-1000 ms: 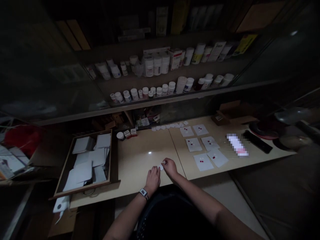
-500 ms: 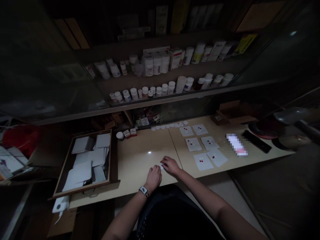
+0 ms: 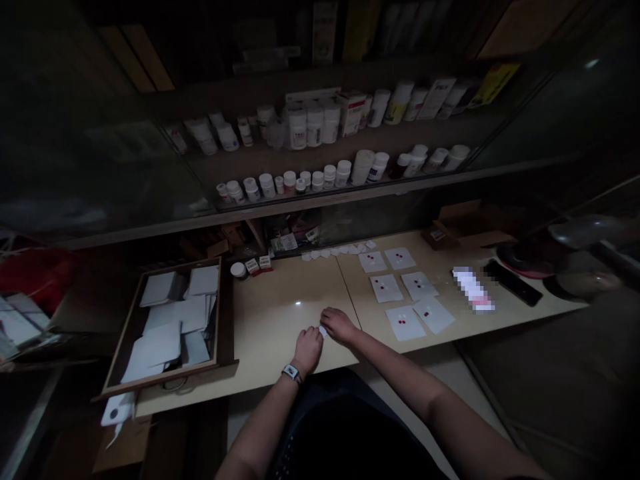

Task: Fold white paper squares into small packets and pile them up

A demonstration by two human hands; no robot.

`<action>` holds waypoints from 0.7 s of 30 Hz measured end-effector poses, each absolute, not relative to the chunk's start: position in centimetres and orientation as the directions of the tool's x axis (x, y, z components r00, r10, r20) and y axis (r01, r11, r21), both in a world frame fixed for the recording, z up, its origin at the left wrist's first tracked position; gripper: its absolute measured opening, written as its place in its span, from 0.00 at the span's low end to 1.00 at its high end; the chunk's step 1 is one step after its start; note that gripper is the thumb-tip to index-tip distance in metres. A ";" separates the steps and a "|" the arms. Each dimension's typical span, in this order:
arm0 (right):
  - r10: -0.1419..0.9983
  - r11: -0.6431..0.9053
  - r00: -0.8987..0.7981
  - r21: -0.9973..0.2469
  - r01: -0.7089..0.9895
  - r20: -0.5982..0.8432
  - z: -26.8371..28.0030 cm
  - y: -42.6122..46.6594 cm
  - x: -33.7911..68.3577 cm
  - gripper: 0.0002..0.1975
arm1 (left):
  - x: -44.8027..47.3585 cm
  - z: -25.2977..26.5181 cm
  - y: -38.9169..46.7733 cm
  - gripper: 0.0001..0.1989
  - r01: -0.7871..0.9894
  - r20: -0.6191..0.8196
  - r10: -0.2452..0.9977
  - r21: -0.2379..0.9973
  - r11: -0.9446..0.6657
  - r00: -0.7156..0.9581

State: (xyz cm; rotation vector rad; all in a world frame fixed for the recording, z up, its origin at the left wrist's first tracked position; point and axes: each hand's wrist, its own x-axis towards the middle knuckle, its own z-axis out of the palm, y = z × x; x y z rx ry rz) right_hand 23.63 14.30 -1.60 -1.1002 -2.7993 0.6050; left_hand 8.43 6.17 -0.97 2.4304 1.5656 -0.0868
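My left hand (image 3: pixel 309 349), with a watch on its wrist, is closed on one side of a small folded paper packet (image 3: pixel 323 331) at the front of the table. My right hand (image 3: pixel 338 325) pinches the packet's other side, so most of it is hidden by fingers. To the right lie several white paper squares (image 3: pixel 404 323), laid out in two columns. Red and pale pills (image 3: pixel 402 322) rest on them. At the table's back edge runs a row of small white folded packets (image 3: pixel 341 250).
A wooden drawer (image 3: pixel 219 320) of white paper stacks stands at left. A white jar (image 3: pixel 239 271) and small boxes (image 3: pixel 259 265) sit behind. On the right are a phone (image 3: pixel 473 289), a dark phone-like object (image 3: pixel 515 283) and a cardboard box (image 3: pixel 467 227). Bottles (image 3: pixel 314 127) fill shelves above.
Both hands stay on the small paper packet, with slight finger movement. The view has shifted a little; the pills and paper squares lie as before.
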 end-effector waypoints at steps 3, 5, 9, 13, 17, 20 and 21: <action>0.636 0.706 -0.769 -0.350 0.615 -0.070 -1.6 14.4 23.4 0.08 | 8.1 -1.2 6.1 0.09 0.879 -0.166 0.867 0.176 -0.443 0.470; 0.604 0.739 -0.795 -0.330 0.587 -0.060 -1.6 14.4 23.6 0.08 | 7.9 -1.3 6.1 0.10 0.874 -0.159 0.863 0.173 -0.454 0.479; 0.528 0.799 -0.848 -0.319 0.510 -0.033 -1.8 14.2 24.2 0.10 | 7.6 -1.5 6.0 0.10 0.873 -0.161 0.862 0.184 -0.452 0.480; 0.491 0.827 -0.871 -0.309 0.469 -0.009 -2.2 14.1 24.4 0.11 | 7.5 -1.7 6.0 0.10 0.878 -0.150 0.873 0.211 -0.430 0.464; 0.444 0.862 -0.896 -0.283 0.420 0.023 -2.4 14.2 24.5 0.11 | 7.2 -1.8 5.9 0.11 0.870 -0.108 0.877 0.231 -0.436 0.468; 0.429 0.877 -0.902 -0.259 0.405 0.042 -2.6 14.3 24.8 0.11 | 7.0 -2.2 5.8 0.12 0.856 -0.051 0.877 0.252 -0.452 0.478; 0.430 0.879 -0.902 -0.248 0.407 0.044 -2.7 14.2 24.9 0.11 | 6.9 -2.3 5.7 0.12 0.852 -0.036 0.876 0.256 -0.457 0.481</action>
